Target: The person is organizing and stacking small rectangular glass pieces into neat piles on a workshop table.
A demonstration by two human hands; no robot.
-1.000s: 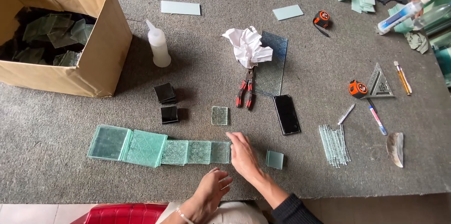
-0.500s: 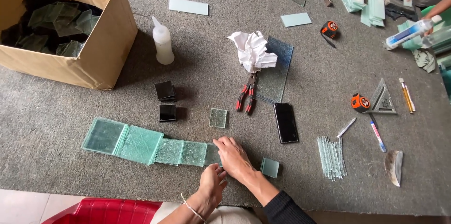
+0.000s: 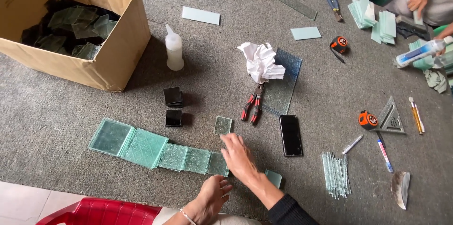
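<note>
Right hand [image 3: 239, 156] has slid leftward along the row of glass squares [image 3: 160, 152].

A second ago it lay nearer the loose small tile [image 3: 273, 178]; now its open fingers press the row's right end — grasping nothing. Left hand [image 3: 210, 199] rests loosely curled at the table's edge; a single glass square [image 3: 222, 125] lies just above — pliers [image 3: 252, 107] beyond.

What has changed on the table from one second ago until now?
The right hand moved from the row's right end up toward the single small glass square; it holds nothing. The left hand stayed at the table edge. The row of glass tiles and red pliers stayed put.
</note>
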